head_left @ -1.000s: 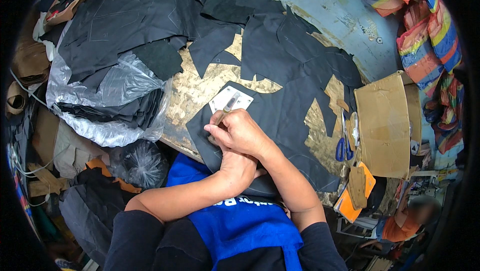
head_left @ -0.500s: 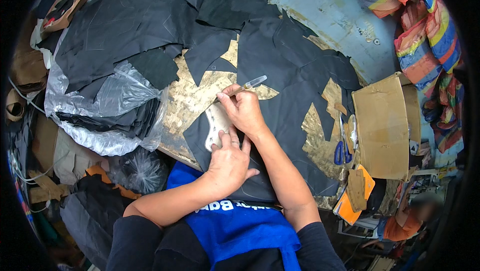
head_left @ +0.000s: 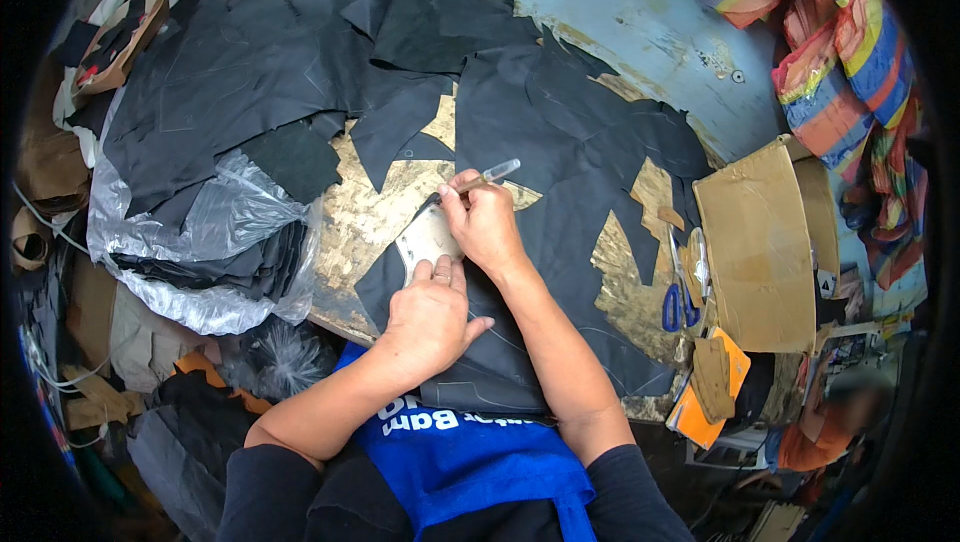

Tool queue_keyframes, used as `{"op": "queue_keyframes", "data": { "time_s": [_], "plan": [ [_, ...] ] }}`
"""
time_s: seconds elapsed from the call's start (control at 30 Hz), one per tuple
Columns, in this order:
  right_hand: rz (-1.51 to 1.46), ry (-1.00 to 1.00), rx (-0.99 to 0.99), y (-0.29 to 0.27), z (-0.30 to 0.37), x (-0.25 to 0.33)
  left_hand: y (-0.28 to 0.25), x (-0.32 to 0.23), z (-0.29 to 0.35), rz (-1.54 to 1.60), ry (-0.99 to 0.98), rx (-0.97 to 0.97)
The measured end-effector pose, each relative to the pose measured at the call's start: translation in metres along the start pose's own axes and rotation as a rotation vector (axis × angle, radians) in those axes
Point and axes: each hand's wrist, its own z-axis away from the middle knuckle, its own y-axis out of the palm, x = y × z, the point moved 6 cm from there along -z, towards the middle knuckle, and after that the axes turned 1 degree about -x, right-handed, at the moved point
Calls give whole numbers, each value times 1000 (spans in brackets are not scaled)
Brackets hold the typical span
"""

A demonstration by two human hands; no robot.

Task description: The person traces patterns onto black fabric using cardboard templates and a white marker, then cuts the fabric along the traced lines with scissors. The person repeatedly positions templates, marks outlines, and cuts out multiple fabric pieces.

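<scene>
A pale, curved template [head_left: 425,240] lies flat on a sheet of black leather-like material [head_left: 545,232]. My left hand [head_left: 430,314] rests over its nearer end, fingers stretched out and pressing it down, thumb out to the right. At the template's far end my right hand [head_left: 487,229] grips a pen [head_left: 502,171] with a clear back end. The pen slants up to the right, and its tip is by the template's edge, too small to make out. Thin pale outlines show on the black sheet near my forearms.
Blue-handled scissors [head_left: 672,308] lie at the right beside a cardboard box [head_left: 752,252] and an orange pad [head_left: 728,374]. Black sheets [head_left: 240,62] cover the far left, above a clear plastic bag [head_left: 225,292]. Striped woven sacks [head_left: 855,62] hang far right; a person [head_left: 808,442] sits lower right.
The whole view has shifted slightly. My left hand has slid farther up over the template, covering more of its near end. My right hand still holds the pen by the far end.
</scene>
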Motion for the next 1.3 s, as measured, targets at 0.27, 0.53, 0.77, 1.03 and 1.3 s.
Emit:
{"op": "queue_keyframes", "data": {
  "time_s": [0.27, 0.53, 0.77, 1.03, 1.3],
  "plan": [
    [-10, 258, -47, -42, 27, -27, 0, 16, -5, 0, 55, -44],
    [180, 60, -13, -44, 39, -7, -4, 46, -22, 404, 203, 93],
    [275, -245, 213, -10, 89, 60, 13, 70, -27, 867, -71, 365],
    [-176, 184, 280, -18, 104, 38, 8, 69, -27, 812, -8, 379],
    [-170, 136, 406, -14, 105, 35, 5, 67, -27, 803, 14, 378]
  ]
}}
